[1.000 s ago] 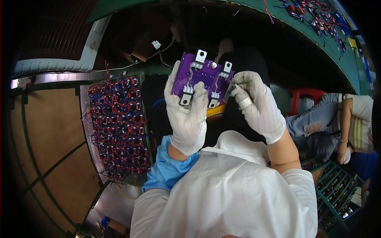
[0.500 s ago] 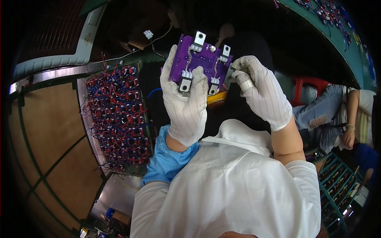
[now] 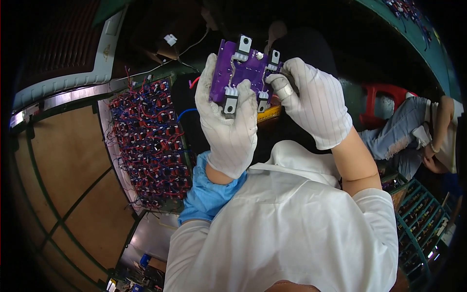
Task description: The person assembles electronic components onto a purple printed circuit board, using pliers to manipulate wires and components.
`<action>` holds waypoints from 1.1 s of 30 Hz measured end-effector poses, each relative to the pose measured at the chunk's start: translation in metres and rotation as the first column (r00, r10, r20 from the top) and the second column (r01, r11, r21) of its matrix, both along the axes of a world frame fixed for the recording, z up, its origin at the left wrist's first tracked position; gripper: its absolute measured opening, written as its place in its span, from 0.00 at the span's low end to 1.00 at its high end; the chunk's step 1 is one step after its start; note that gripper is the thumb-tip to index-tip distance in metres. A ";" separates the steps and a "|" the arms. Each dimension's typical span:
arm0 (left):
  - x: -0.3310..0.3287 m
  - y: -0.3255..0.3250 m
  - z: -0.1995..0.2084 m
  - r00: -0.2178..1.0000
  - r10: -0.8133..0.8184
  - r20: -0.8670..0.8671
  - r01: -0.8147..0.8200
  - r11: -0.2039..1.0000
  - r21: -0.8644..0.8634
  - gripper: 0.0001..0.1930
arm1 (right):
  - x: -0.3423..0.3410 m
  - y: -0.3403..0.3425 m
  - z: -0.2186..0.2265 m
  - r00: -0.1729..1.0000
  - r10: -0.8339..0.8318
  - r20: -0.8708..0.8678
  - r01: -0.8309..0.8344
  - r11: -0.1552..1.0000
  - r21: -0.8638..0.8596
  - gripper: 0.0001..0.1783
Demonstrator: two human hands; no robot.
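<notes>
A purple circuit board (image 3: 247, 73) is held up in front of me, tilted, with several black and silver transistors standing out past its near and far edges. My left hand (image 3: 226, 126), in a striped white glove, grips it from the left and near side, thumb lying on its face. At the board's right edge, my gloved right hand (image 3: 314, 102) has its thumb and fingers closed, the thumb overlapping the edge beside a transistor (image 3: 275, 58). White tape (image 3: 286, 90) wraps a digit of that glove. The fingertips behind the board are hidden.
On the left a rack (image 3: 151, 146) is packed with small boards and red and blue wires. A yellow object (image 3: 269, 114) lies beyond my hands. At right are a red stool (image 3: 374, 104), a seated person in jeans (image 3: 401, 129) and a green shelf rack (image 3: 423, 219).
My right hand has moved left onto the board's right edge. The board has turned slightly in my left hand. A red wire now shows left of it.
</notes>
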State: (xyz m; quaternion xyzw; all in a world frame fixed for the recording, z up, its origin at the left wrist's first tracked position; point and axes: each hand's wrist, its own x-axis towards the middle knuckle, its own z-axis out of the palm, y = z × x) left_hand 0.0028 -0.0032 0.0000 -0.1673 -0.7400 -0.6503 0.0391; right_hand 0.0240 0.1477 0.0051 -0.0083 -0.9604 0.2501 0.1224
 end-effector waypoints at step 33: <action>0.016 -0.016 -0.016 0.903 -0.306 0.300 -0.037 0.641 0.766 0.28 | 0.029 0.004 -0.008 0.959 0.052 0.279 0.218 0.492 -0.843 0.17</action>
